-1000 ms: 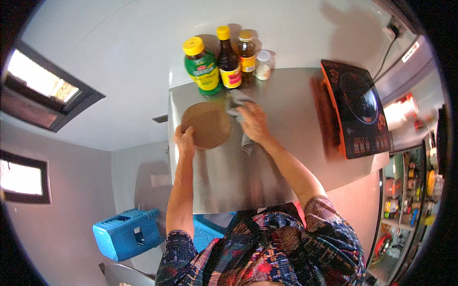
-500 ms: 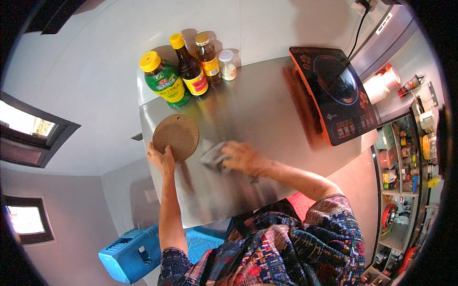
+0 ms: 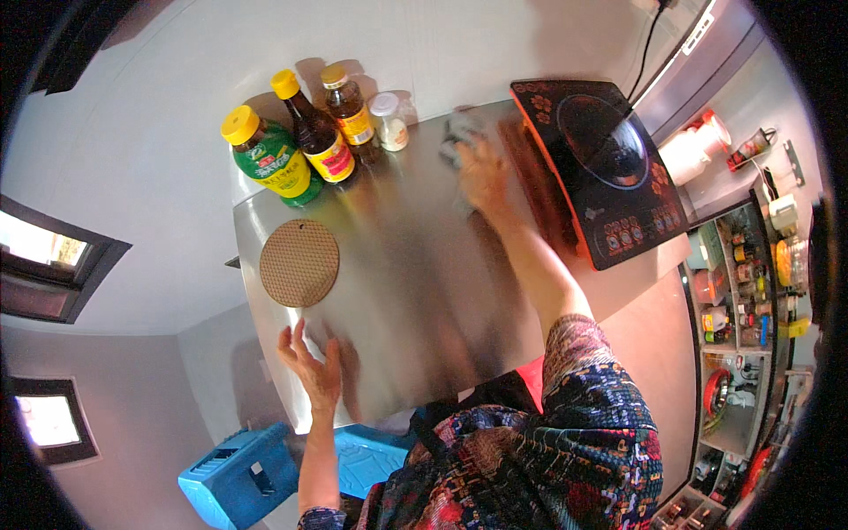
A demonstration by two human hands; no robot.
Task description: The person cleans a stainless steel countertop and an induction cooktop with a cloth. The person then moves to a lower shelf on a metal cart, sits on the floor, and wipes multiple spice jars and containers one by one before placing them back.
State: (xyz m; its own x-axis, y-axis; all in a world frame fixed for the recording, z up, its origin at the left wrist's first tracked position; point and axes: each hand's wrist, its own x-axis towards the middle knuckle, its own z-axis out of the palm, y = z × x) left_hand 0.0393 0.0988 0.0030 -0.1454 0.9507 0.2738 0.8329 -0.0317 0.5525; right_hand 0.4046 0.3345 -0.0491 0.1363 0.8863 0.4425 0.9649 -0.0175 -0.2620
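Grey cloth (image 3: 455, 139) (crumpled), well right of round brown mat (image 3: 300, 263)

Mat (image 3: 299, 263) released, cloth (image 3: 458, 132) moved nearer cooktop (image 3: 605, 146)

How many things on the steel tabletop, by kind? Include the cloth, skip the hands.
Bottles: 3 (green bottle, tall dark bottle, shorter dark bottle)
White-lidded jar: 1
Round brown mat: 1
Grey cloth: 1, blurred
Black cooktop: 1
Total: 7
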